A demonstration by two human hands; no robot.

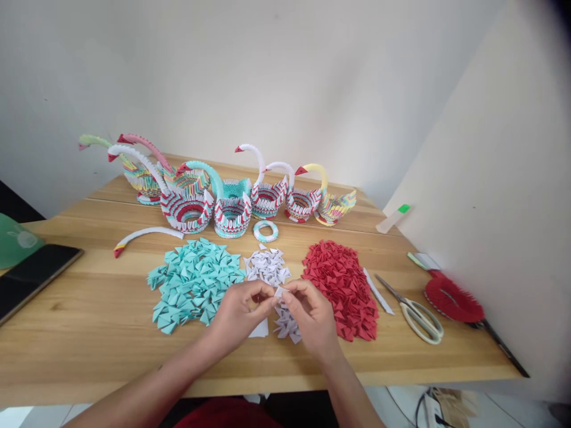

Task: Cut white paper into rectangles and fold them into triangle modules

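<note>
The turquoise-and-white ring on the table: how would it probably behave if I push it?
The ring lies flat, so it would probably slide rather than tip. Its alternating bands suggest joined paper pieces, so it may be light and could separate if pushed hard.

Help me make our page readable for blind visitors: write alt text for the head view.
A person's left hand and right hand pinch a small white paper piece together above a wooden table. A turquoise pile, a white pile and a red pile of folded paper pieces lie around them, with scissors at right and paper swans behind.
</note>
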